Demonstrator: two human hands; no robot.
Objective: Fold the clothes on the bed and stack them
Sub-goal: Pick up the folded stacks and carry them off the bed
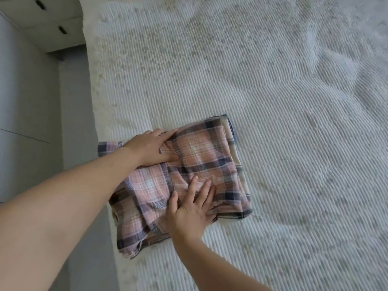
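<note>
White ribbed bedspread [273, 101] fills most of the head view; grey floor [27, 91] and a pale drawer unit [48, 22] sit far off beyond the left hand, past the bed edge.

Head view, only one. Plaid garment [201, 156], pink with navy and cream checks, lies on the bed near its edge, directly under both hands. Folded part forms a rough rectangle reaching away from the fingertips of both hands. A looser, rumpled part trails back under the left forearm toward the bed edge, not squared up.

Left hand [151, 149]: flat on the cloth, fingers fairly straight and close together, pressing down at the fold line; holds nothing. Right hand [191, 208]: flat too, fingers spread wide, pressing and smoothing the cloth just nearer the camera than the left hand; grips nothing. Hands near each other, not touching.

A thin blue edge [232, 128] shows at the garment's corner beyond the left fingertips; can't tell if it is lining or a second item underneath.

Progress, as judgement: this one garment is partway folded, being flattened; the trailing part by the left forearm likely still needs tucking or one more fold. No clear stack visible, no other clothes in frame, so stacking looks not yet done, and how many items remain cannot be told.
</note>
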